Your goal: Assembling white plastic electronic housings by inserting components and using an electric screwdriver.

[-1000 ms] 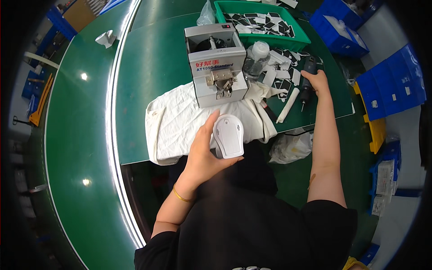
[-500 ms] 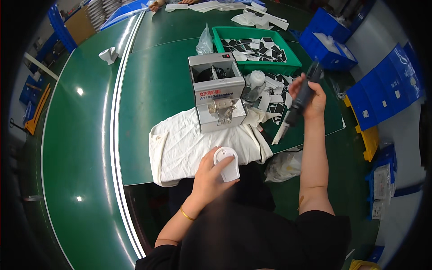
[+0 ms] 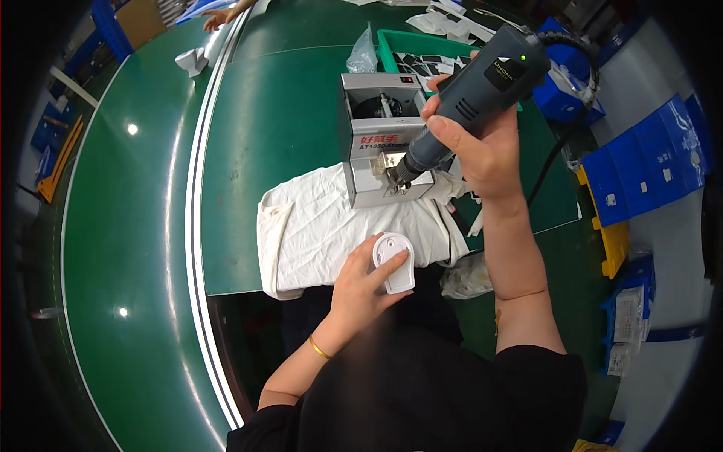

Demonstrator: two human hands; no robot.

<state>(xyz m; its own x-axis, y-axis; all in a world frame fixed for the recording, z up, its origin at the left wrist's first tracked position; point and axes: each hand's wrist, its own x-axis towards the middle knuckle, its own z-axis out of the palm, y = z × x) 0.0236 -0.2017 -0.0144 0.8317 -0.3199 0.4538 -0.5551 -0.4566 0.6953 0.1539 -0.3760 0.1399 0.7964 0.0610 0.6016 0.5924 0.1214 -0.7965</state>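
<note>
Behind handheld tool (image 3: 482, 94), machine (image 3: 376, 128), green tray (image 3: 386, 56)

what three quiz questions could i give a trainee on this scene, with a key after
1. Which hand holds the dark grey cylindrical power tool? (a) left (b) right (c) neither
2. True or false: the left hand grips the white, round-ended, plastic-looking piece.
3. Fill in: the green plastic tray sits ____ from the person than the silver box-shaped metal machine.

Key:
1. b, the right hand
2. True
3. farther
</note>
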